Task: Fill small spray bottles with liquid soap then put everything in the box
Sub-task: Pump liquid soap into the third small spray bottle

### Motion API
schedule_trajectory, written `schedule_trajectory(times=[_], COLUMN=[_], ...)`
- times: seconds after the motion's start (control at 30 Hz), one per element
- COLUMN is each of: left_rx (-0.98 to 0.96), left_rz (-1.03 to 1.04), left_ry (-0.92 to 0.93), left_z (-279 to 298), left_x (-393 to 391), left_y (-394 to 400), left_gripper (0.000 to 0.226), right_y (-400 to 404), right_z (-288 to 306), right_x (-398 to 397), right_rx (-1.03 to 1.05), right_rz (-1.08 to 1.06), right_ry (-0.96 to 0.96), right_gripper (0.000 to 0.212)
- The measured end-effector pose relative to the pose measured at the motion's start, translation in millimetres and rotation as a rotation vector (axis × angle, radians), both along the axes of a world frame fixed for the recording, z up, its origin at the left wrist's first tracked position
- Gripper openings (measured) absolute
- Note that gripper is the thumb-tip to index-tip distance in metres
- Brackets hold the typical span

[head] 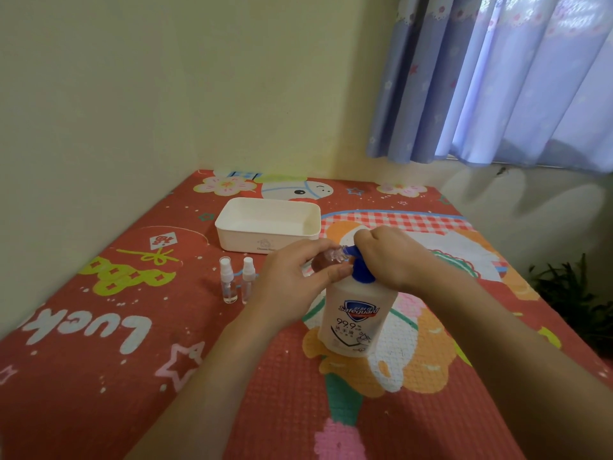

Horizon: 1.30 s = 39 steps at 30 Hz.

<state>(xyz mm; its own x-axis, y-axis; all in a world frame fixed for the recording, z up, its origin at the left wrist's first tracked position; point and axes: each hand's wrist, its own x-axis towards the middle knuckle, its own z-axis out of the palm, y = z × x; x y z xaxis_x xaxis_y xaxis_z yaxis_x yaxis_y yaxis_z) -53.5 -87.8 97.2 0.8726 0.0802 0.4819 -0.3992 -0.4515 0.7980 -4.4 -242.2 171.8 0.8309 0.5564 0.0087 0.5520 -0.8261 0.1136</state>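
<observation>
The person's left hand [295, 277] pinches a little clear bottle [326, 260] and tips its open mouth to the blue nozzle of the big soap bottle [356, 313]. The right hand [388, 257] is curled over the blue pump [360, 265], pressing on it, I think. So this little bottle is being filled now.

Two more small spray bottles [237, 283] stand side by side near the left hand, caps on. I cannot tell if they hold soap. The white box [229, 227] sits behind them with nothing in it that I can see, so all the packing is left to do.

Everything rests on a red mat [99, 327] with cartoon pictures. A pale yellow wall [166, 78] is behind, and blue curtains [497, 78] hang on the right.
</observation>
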Motion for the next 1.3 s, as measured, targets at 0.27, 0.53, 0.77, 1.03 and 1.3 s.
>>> schedule_trajectory(times=[0.27,0.53,0.77,1.03,1.3], left_rx=[-0.051,-0.068,-0.047,-0.135,-0.228], left_rz=[-0.018,-0.044,-0.046,-0.067,-0.033], left_ry=[0.008,0.023,0.019,0.051,0.060], left_z=[-3,-2,-4,-9,-9], left_x=[0,2,1,-3,-13], left_y=[-1,-2,-3,0,13], left_gripper=[0.031,0.024,0.032,0.032,0.028], right_y=[0,1,2,-1,5], right_z=[4,13,11,7,3], right_x=[-2,2,-4,-6,-5], right_rx=[-0.038,-0.084,0.021,0.535,0.622], right_rz=[0.014,0.024,0.002,-0.183,-0.132], right_ry=[0.007,0.038,-0.033,0.032,-0.153], right_gripper=[0.041,0.013,0.009,0.040,0.049])
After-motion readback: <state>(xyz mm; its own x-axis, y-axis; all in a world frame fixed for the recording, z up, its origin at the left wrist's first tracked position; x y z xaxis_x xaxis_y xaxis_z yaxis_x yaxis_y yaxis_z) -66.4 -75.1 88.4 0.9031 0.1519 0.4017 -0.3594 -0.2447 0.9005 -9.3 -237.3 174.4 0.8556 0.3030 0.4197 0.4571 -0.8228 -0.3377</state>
